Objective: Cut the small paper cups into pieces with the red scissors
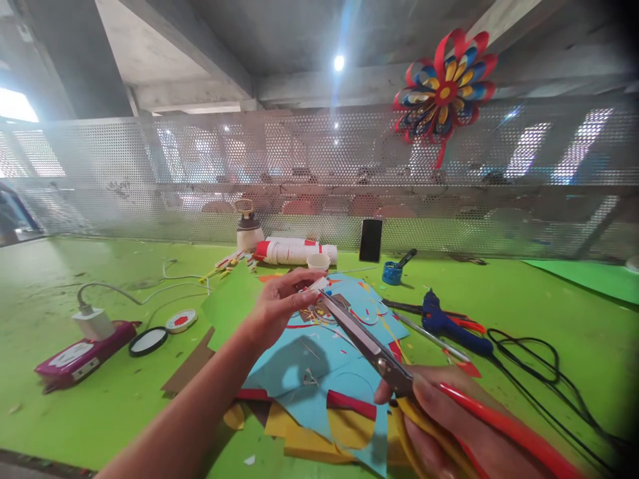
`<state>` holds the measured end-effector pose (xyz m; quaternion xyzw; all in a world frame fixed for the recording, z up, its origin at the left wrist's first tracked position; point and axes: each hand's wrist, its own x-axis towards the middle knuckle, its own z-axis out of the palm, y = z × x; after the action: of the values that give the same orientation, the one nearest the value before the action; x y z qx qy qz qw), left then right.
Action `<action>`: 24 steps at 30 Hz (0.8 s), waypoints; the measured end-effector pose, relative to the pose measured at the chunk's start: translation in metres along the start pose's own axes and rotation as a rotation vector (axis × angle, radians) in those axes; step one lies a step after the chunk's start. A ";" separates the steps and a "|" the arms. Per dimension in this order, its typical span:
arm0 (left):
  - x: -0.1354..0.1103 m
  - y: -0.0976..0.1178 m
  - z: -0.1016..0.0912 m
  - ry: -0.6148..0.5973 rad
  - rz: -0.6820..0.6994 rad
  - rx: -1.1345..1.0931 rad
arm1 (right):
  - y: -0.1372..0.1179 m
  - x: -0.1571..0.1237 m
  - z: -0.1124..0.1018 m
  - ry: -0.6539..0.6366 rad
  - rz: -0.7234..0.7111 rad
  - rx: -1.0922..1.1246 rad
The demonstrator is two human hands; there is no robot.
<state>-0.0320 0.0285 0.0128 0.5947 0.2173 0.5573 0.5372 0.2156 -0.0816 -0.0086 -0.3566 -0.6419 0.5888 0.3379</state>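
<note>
My left hand [278, 303] reaches out over the middle of the table and pinches a small piece of white paper [318, 285] between thumb and fingers. Nearer to me, at the lower right, my right hand [449, 399] is wrapped around a pair of scissors [362, 338] with red and yellow handles. The blades point away from me, their tips at the white paper; whether they touch it I cannot tell. Below both hands lies a light blue sheet [284, 372], strewn with thin paper scraps. Yellow paper pieces [312, 444] stick out along its near edge.
A blue glue gun [456, 332] with a coiled black cable lies to the right. Behind are stacked paper cups [294, 253], a phone [370, 241] and a blue tape roll [392, 273]. At left sits a purple power strip [84, 362] beside two round rolls. A perforated panel [309, 159] stands behind.
</note>
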 end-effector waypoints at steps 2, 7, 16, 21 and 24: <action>0.000 0.002 0.000 0.019 -0.012 -0.029 | -0.003 0.001 0.000 0.013 -0.001 -0.053; 0.000 0.011 0.000 0.071 0.000 -0.121 | -0.008 0.007 -0.001 0.197 -0.010 -0.210; -0.002 0.010 0.005 -0.004 0.014 -0.120 | 0.000 0.011 0.001 0.303 -0.123 -0.479; -0.003 0.008 0.007 0.000 -0.030 -0.096 | 0.001 0.015 0.002 0.347 -0.087 -0.464; -0.002 0.004 0.009 -0.001 -0.036 -0.117 | -0.001 0.016 0.004 0.365 -0.110 -0.447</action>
<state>-0.0258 0.0215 0.0170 0.5584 0.1948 0.5591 0.5810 0.2042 -0.0700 -0.0078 -0.4868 -0.7026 0.3396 0.3925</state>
